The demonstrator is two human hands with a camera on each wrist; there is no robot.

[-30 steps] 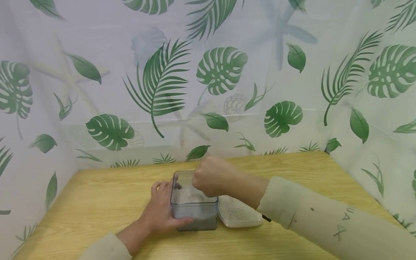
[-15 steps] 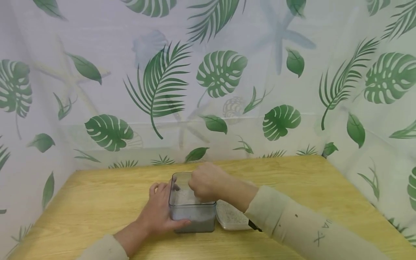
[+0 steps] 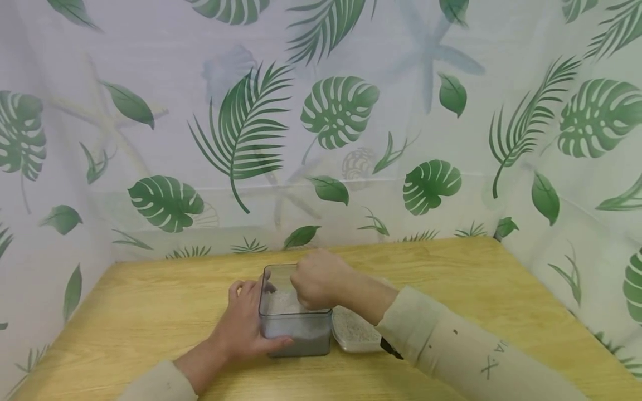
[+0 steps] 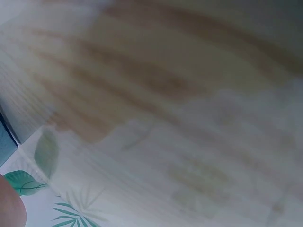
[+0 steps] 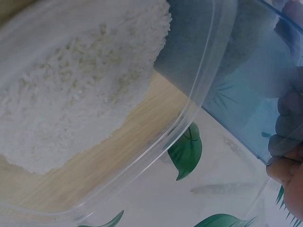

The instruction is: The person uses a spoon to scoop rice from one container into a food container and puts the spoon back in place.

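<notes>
A square grey see-through container with pale grains inside stands upright on the table. My left hand grips its left side, thumb across the front wall and fingers round the left and far side. My right hand, curled like a fist, dips just inside the container's right rim; its palm is hidden, and I cannot tell whether it holds anything. In the right wrist view, bent fingers show at the right edge, partly through the bluish wall. Against the container's right side sits a shallow clear tub of white rice.
Both stand on a wood-grain table whose bare surface runs left, right and behind. A white curtain with green leaves closes off the back and sides. The right forearm's sleeve crosses over part of the tub, with a black strap end below its cuff.
My right hand has moved slightly left and down into the container's mouth, and the right forearm has shifted left. My left hand has kept its grip. The head view has tilted a little.
</notes>
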